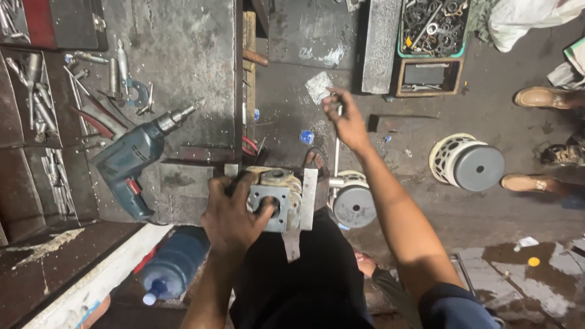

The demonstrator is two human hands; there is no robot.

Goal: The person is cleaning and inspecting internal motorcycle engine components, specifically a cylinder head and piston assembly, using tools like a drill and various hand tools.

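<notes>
Metal work fills the middle of the view: the left hand (234, 216) is clenched over a grey metal pump housing (277, 196), fingers wrapped round its square flange, with the part sitting at the edge of the tabletop (177, 73) above the person's dark trousers. A flat steel plate (308, 200) stands against the housing's right side. The right hand (346, 122) is raised out over the floor (499, 79), fingers pinched on a small slim metal piece whose kind cannot be told. On the tabletop to the left lies a blue electric drill (131, 161), chuck pointing up and right, near loose bits, chisels and a red-handled tool. Below the tabletop edge rests a blue water bottle (173, 263) on its side. On the floor stand two white reels with grey faces (468, 163), a green tray of rings and spanners (434, 25), and, at the right edge, other people's tan shoes (539, 97).
</notes>
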